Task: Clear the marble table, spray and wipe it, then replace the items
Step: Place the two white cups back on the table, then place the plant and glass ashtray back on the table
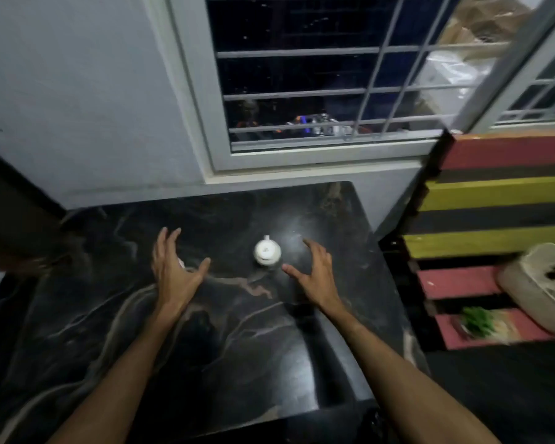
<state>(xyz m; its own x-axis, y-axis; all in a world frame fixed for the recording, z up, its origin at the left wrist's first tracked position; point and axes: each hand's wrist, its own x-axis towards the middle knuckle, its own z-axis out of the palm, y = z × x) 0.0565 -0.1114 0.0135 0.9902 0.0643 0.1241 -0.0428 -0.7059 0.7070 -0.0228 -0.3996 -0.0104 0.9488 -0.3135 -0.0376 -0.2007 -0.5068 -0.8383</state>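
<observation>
A black marble table (225, 331) with pale veins fills the middle of the head view. A small white spray bottle (267, 252), seen from above, stands upright on it toward the far right. My left hand (173, 267) hovers over the table left of the bottle, fingers spread and holding nothing; a small pale thing peeks out beside its palm. My right hand (314, 272) is just right of the bottle, fingers apart and curved toward it, not touching it.
A white wall and a barred window (302, 91) rise behind the table. To the right stands a striped red, yellow and black pallet seat (494, 193) with a pale cushion (539, 290) and a small green plant (478, 322).
</observation>
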